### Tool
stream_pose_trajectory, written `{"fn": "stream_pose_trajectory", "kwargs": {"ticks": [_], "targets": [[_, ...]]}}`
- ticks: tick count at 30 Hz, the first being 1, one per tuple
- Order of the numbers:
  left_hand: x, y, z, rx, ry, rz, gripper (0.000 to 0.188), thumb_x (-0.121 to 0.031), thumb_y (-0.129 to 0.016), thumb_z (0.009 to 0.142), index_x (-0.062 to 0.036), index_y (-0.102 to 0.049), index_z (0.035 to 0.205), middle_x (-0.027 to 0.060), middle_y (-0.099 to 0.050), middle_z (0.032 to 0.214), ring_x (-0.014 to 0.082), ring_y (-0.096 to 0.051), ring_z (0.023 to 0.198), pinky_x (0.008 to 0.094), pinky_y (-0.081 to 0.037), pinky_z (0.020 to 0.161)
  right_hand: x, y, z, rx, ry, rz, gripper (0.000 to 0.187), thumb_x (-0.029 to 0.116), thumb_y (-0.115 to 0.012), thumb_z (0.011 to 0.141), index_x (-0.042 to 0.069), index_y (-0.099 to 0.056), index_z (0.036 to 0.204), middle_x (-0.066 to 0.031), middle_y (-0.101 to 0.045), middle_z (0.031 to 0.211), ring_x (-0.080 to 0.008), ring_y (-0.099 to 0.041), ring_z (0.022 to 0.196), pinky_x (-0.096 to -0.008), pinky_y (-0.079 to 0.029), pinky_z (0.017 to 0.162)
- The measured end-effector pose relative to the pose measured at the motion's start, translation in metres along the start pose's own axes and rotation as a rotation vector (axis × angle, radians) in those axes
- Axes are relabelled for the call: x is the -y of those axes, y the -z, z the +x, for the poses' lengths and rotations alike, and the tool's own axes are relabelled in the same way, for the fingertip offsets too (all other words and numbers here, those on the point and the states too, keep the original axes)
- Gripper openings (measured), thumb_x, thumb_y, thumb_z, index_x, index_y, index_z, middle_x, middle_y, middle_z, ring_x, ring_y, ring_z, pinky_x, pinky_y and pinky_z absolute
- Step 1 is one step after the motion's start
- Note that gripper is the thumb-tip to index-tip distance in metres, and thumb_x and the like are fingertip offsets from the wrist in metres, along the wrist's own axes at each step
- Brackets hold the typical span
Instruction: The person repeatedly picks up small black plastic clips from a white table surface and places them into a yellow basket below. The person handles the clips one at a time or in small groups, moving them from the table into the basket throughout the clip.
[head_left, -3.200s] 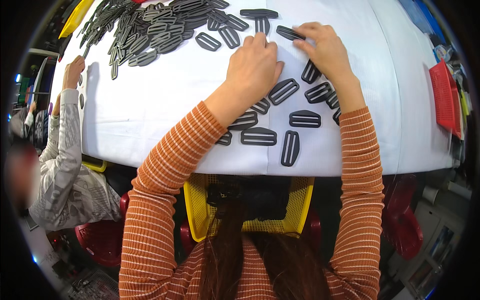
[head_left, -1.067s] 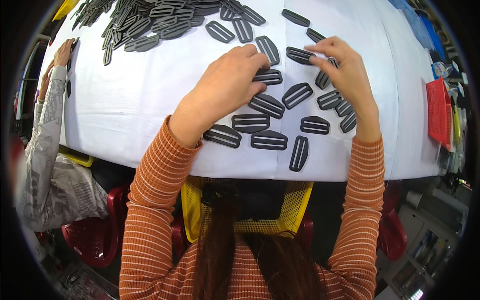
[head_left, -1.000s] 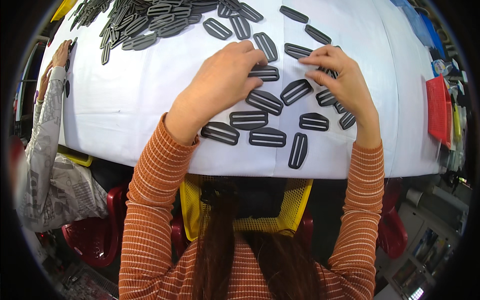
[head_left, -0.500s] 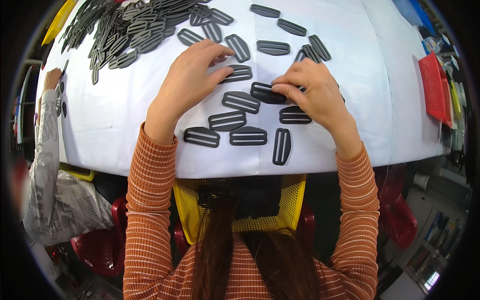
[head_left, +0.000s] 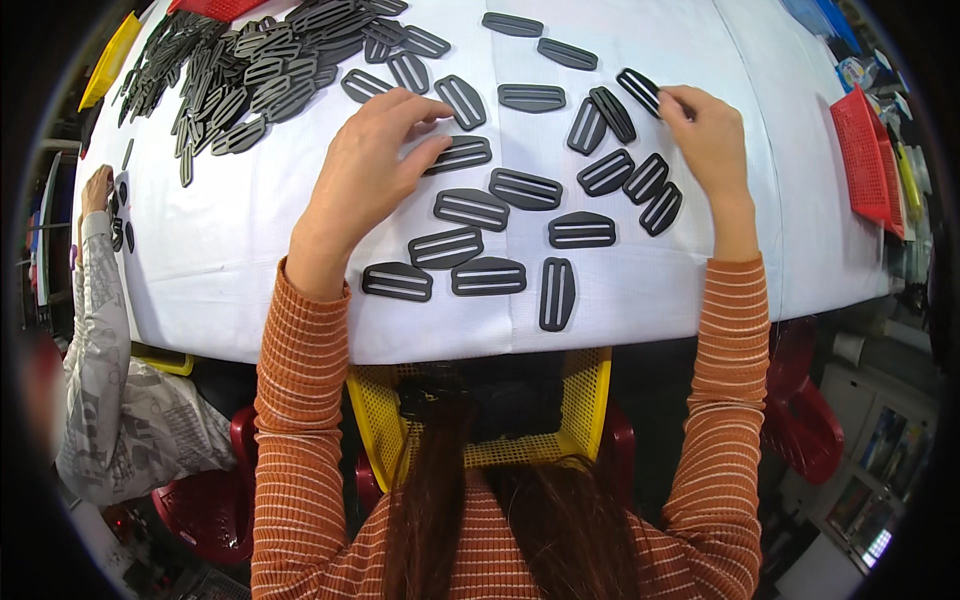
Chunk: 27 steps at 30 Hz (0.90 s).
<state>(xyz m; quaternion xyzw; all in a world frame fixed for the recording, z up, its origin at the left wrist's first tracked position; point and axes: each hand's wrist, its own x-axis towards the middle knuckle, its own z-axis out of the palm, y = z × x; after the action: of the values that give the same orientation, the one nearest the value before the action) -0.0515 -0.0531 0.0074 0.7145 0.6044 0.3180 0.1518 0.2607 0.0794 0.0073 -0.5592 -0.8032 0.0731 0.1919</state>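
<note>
Black plastic strap slider buckles, each with two long slots, lie scattered over the white table. My right hand (head_left: 708, 130) pinches the right end of one buckle (head_left: 637, 90) at the far right of the scatter. Two overlapping buckles (head_left: 612, 113) lie just left of it. My left hand (head_left: 375, 150) hovers with thumb and fingers apart. Its thumb tip is over the left end of a buckle (head_left: 462, 153); whether it touches cannot be told. Beyond its fingertips is a tilted buckle (head_left: 461, 102). Another buckle (head_left: 526, 188) lies flat between my hands.
A large heap of buckles (head_left: 290, 60) covers the far left of the white table (head_left: 640, 290). A red basket (head_left: 865, 160) stands at the right edge. Below the near edge is a yellow basket (head_left: 590, 400). At left, another person's hand (head_left: 97, 190) is near a few small dark pieces.
My right hand has let go of the middle buckle, now lying flat, and moved right and away to pinch another. My left hand has barely moved.
</note>
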Motion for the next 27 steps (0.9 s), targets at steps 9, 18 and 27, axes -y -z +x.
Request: {"fn": "stream_pose_trajectory", "kwargs": {"ticks": [9,18,27], "targets": [[-0.002,-0.04,0.04,-0.087,-0.316,0.267,0.027,-0.013,-0.067,0.089,-0.0075,-0.07,0.115,0.0058,-0.067,0.114,0.0251,-0.058,0.103,0.0379,-0.049,0.09,0.026,-0.014,-0.028,-0.204,0.266,0.08,0.02,0.022,-0.075,0.082,0.01,-0.077,0.098,-0.0044,-0.068,0.092,-0.0231,-0.063,0.088,-0.0365,-0.05,0.076],[-0.013,-0.033,0.029,-0.01,-0.28,0.249,0.02,-0.021,-0.069,0.088,-0.0055,-0.076,0.1,0.0062,-0.071,0.099,0.0224,-0.06,0.095,0.0362,-0.048,0.085,0.036,-0.011,-0.01,-0.077,0.386,-0.005,0.026,0.024,-0.071,0.086,0.013,-0.075,0.108,-0.004,-0.069,0.104,-0.0238,-0.063,0.097,-0.0382,-0.049,0.084],[-0.003,0.024,-0.029,-0.366,-0.041,-0.051,0.011,-0.005,-0.067,0.089,-0.0021,-0.074,0.097,0.0099,-0.072,0.094,0.0241,-0.066,0.089,0.0316,-0.051,0.079,0.058,-0.079,0.064,0.226,0.632,0.049,0.045,0.039,-0.033,0.106,0.023,-0.049,0.145,-0.0004,-0.038,0.157,-0.0221,-0.024,0.149,-0.0472,-0.013,0.123]]}}
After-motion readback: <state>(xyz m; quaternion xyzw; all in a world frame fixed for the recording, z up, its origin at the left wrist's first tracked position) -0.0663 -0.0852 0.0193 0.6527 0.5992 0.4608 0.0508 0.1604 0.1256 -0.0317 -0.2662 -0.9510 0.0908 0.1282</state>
